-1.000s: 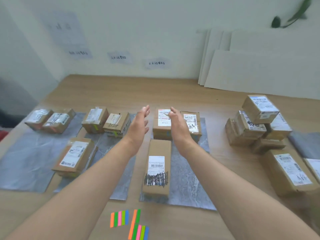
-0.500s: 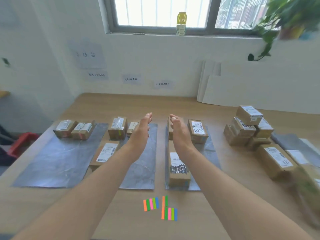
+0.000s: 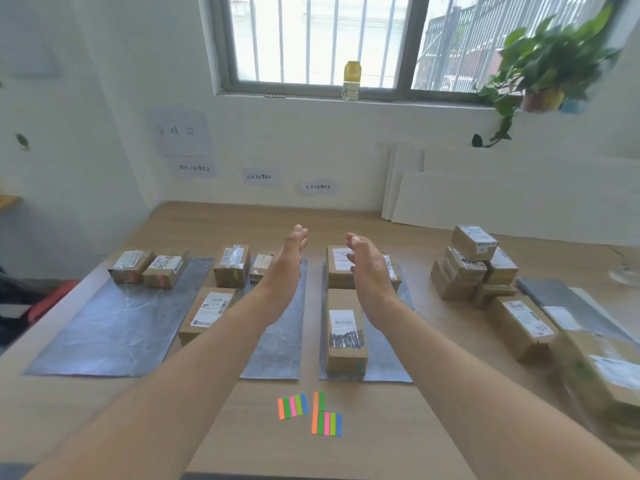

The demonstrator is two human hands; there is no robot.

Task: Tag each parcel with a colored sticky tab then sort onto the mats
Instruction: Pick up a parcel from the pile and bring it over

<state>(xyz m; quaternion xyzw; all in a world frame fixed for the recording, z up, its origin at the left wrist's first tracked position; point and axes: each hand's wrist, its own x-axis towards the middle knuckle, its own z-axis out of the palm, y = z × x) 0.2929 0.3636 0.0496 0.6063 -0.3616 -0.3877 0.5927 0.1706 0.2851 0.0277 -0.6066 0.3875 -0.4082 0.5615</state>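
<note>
On the left mat [image 3: 114, 327], 2 pink-tabbed parcels [image 3: 131, 266] stand side by side at the far end. The middle mat [image 3: 280, 355] carries 3 more. The left hand [image 3: 294, 247] hovers above its far end, grip open, fingers straight, holding nothing. The right hand [image 3: 367, 258] hangs over the right mat [image 3: 381, 368], grip also open and loosely curved. Below it lies the long parcel [image 3: 344, 330] with the scribbled label, a blue tab at its near end.

The sticky tabs [image 3: 310, 412] lie in 2 fanned sets on the surface nearest the person. They look like thin, limp film, best pinched at a free end and peeled.

Further right sits the parcel pile [image 3: 474, 268], stiff taped cardboard and probably light. It is easiest taken across 2 opposite sides, top box first.

The right hand hides part of the 2 far parcels on its mat. The blurred boxes [image 3: 602, 372] at the right edge seem untagged, though that cannot be confirmed.
</note>
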